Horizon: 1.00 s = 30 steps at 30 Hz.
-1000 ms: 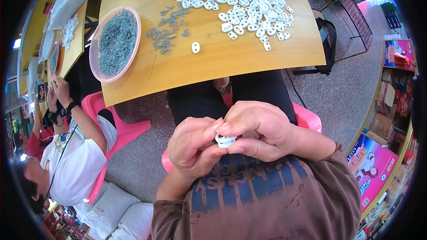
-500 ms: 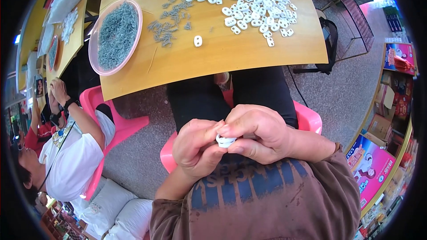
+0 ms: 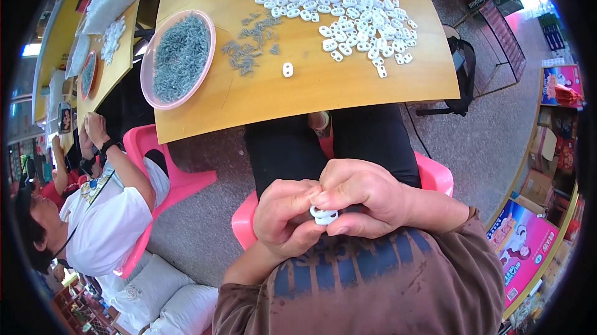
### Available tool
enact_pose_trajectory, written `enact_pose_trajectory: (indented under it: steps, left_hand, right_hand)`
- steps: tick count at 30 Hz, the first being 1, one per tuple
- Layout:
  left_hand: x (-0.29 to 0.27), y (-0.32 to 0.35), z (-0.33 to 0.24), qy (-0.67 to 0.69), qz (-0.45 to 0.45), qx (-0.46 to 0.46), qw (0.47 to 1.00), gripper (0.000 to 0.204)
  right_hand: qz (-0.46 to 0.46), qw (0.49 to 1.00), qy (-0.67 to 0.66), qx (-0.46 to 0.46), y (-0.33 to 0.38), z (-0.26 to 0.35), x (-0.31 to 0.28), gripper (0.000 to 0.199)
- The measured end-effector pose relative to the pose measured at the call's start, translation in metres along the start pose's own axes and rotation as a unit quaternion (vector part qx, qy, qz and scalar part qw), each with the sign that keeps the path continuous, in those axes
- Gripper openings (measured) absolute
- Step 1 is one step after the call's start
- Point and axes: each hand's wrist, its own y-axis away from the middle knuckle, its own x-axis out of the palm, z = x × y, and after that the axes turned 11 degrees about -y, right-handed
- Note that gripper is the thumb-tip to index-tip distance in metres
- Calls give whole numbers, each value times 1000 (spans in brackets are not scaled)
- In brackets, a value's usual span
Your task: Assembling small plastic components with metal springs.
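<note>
Close in front of my chest, my left hand (image 3: 285,215) and my right hand (image 3: 364,201) meet with closed fingers around a small white plastic piece (image 3: 324,216). Thumbs and fingertips of both hands pinch it from either side. A rounded opening shows in its upper part; the rest is covered by my fingers. On the wooden table (image 3: 298,102) beyond lies a single white two-hole oval piece (image 3: 287,69). Farther back spreads a big pile of similar white pieces (image 3: 354,15), with a scatter of small thin grey pieces (image 3: 245,49) to its left.
A pink bowl (image 3: 147,80) full of small grey pieces stands at the table's left edge. White containers sit along the far edge. Left, another person (image 3: 106,223) works at a second table beside a pink chair (image 3: 168,179). White sacks (image 3: 155,285) lie behind that chair.
The view has shifted slightly, so table and hands appear a little lower and farther right. Both hands keep their pinch on the white piece, with barely any finger movement.
</note>
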Motion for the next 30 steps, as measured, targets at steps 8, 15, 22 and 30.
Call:
enact_pose_trajectory:
  steps: [8,15,22,30]
  left_hand:
    - [3,-9,-2,-41,5,2,999,53]
    - [6,-16,-6,-113,31,5,993,56]
    - [8,-19,-5,-91,39,17,995,52]
    - [11,-14,-4,-73,37,15,997,50]
  right_hand:
    - [-11,1000,-11,-2,2,2,-3,28]
    - [-29,999,-14,-16,4,1,-5,26]
    - [-27,998,-47,-14,7,-4,-5,26]
    - [-40,999,-20,-16,10,-2,-2,25]
